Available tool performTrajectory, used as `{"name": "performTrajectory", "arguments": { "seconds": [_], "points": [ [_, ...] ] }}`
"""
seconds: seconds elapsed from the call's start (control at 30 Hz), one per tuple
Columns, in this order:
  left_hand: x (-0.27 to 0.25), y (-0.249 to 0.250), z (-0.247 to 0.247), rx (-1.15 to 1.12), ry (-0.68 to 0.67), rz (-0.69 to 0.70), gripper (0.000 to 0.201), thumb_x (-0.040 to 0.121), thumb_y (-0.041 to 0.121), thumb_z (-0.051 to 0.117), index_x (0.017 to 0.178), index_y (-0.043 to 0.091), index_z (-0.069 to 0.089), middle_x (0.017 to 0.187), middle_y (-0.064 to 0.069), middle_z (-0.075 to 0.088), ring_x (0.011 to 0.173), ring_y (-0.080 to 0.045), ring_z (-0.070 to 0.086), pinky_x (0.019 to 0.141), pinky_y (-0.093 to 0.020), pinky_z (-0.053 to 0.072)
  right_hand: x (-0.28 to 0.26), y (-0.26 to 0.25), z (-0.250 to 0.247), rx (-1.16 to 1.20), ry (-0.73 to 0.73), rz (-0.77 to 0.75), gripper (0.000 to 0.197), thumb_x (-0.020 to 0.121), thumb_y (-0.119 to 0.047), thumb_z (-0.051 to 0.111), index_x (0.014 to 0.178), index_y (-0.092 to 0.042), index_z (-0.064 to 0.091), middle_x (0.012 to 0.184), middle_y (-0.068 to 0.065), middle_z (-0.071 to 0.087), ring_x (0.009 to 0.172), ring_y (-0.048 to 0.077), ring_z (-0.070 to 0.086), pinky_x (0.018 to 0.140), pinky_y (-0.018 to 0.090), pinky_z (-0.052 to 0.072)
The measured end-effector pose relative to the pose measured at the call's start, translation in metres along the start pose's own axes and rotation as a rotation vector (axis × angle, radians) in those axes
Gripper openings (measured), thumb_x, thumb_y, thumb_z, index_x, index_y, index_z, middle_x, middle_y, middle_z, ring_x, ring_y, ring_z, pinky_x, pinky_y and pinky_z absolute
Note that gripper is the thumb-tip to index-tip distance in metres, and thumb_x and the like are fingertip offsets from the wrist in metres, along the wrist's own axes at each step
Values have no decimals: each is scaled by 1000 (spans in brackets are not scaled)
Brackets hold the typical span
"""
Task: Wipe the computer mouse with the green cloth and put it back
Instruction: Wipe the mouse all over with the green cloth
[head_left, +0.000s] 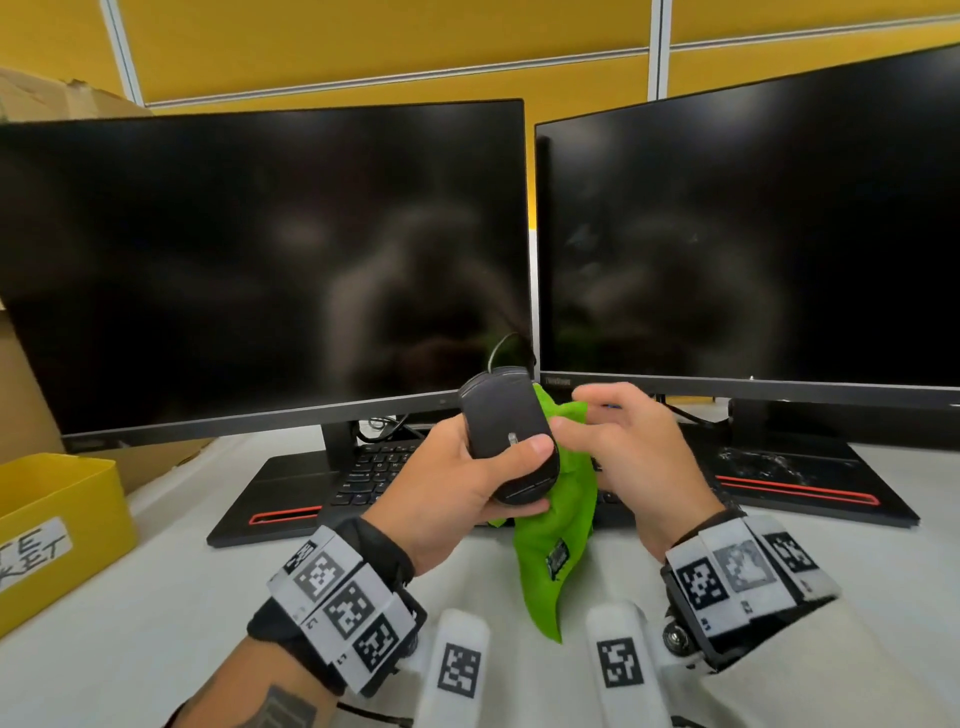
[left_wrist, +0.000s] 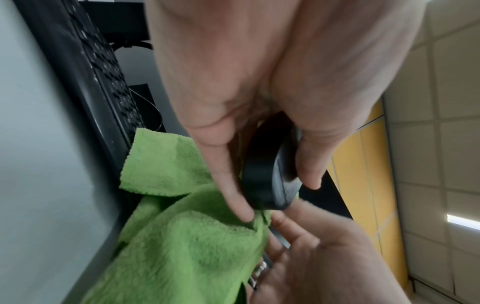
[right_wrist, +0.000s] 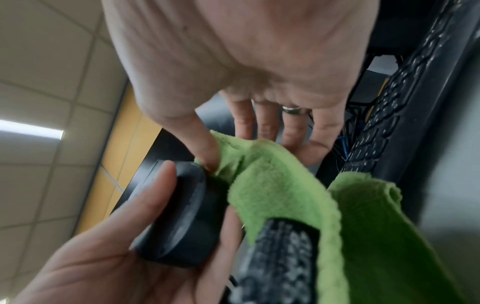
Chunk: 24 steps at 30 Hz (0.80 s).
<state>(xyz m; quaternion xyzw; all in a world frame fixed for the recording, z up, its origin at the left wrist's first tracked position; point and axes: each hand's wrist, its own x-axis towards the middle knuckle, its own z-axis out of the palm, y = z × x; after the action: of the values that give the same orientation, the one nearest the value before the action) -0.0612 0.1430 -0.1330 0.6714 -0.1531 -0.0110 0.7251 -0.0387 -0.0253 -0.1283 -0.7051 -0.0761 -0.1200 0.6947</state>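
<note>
My left hand (head_left: 519, 458) grips the black wired mouse (head_left: 504, 415) in the air in front of the monitors, thumb across its top by the scroll wheel, fingers underneath. In the left wrist view the mouse (left_wrist: 270, 181) sits between thumb and fingers. The green cloth (head_left: 558, 540) hangs down from the mouse's right side. My right hand (head_left: 587, 421) pinches the cloth's upper part and holds it against that side. In the right wrist view my thumb (right_wrist: 205, 150) pushes the cloth (right_wrist: 283, 197) onto the mouse (right_wrist: 182, 218); the other fingers lie spread behind it.
Two dark monitors (head_left: 270, 260) (head_left: 753, 234) stand close behind the hands on stands with red stripes. A black keyboard (head_left: 374, 473) lies under the hands. A yellow bin (head_left: 57, 525) sits at the left, cardboard boxes behind it. The mouse's cable (head_left: 501, 348) loops upward.
</note>
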Motion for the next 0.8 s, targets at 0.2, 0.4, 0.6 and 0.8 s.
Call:
{"name": "performTrajectory", "arguments": {
  "seconds": [0.2,0.4,0.6,0.8],
  "points": [
    [4,4,-9,-29,128,-12,20,96,10,69,117,9,72,123,-20,74,117,-33,72,86,-46,65,5,0,-8,-45,117,69,38,57,-38,73,75,-5,72,84,21,77,83,41,74,87,60,63],
    [4,6,-14,15,193,-32,24,97,11,70,119,1,66,107,-16,73,96,-22,75,72,-40,65,9,-1,-19,601,-6,175,53,87,-17,49,129,8,67,118,31,71,109,50,69,97,58,57],
    [1,8,-6,-14,47,-47,58,86,62,69,120,15,68,93,-9,69,84,-25,69,62,-34,54,-4,-7,-7,601,-229,73,50,82,-20,60,125,2,72,122,42,63,109,51,66,95,63,55],
    [7,5,1,-96,99,-23,65,83,75,46,115,28,77,115,-20,75,102,-35,70,87,-50,53,-7,-6,-2,497,-120,-45,40,80,-12,65,111,12,69,100,22,71,92,33,64,80,49,49]
  ]
}}
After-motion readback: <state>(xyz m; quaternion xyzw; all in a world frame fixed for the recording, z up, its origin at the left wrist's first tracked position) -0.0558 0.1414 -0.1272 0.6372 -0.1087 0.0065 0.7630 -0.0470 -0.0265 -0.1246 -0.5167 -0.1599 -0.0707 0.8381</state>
